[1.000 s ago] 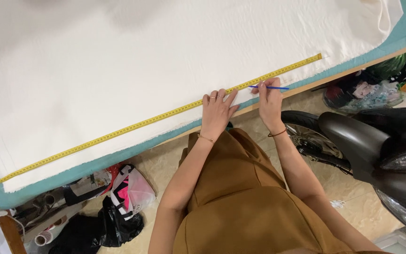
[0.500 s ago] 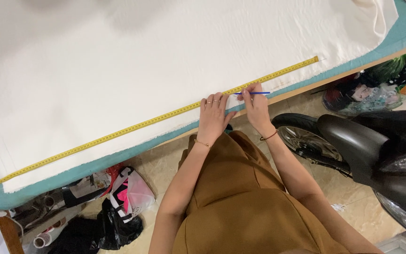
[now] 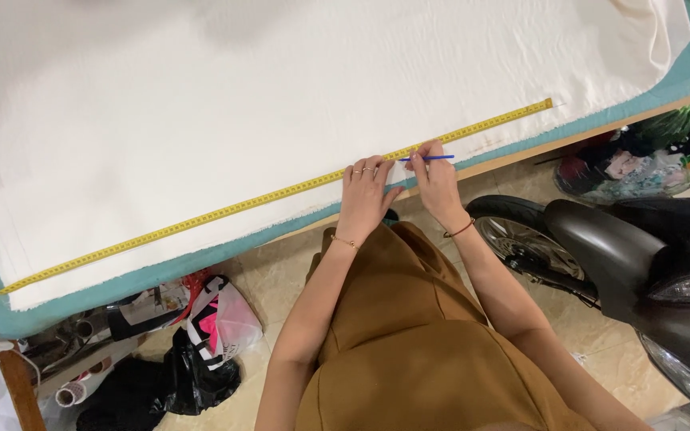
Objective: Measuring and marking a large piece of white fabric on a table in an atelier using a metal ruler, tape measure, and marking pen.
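Pinched blue pen point(image 3: 433, 158) in right hand point(image 3: 434, 179), pressed left hand point(image 3: 365, 195) flat beside it, both against yellow tape measure point(image 3: 265, 196) running diagonally across cloth point(image 3: 281, 96).

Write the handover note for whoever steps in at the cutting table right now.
Left hand: flat on the white fabric, pressing beside the yellow tape measure.
Right hand: grip shut on a blue pen, tip at the tape.
Tape lies straight along the fabric's near edge on the teal table.
Done: tape laid out. Any marks are too faint to tell.
Left: marking along the tape, apparently.
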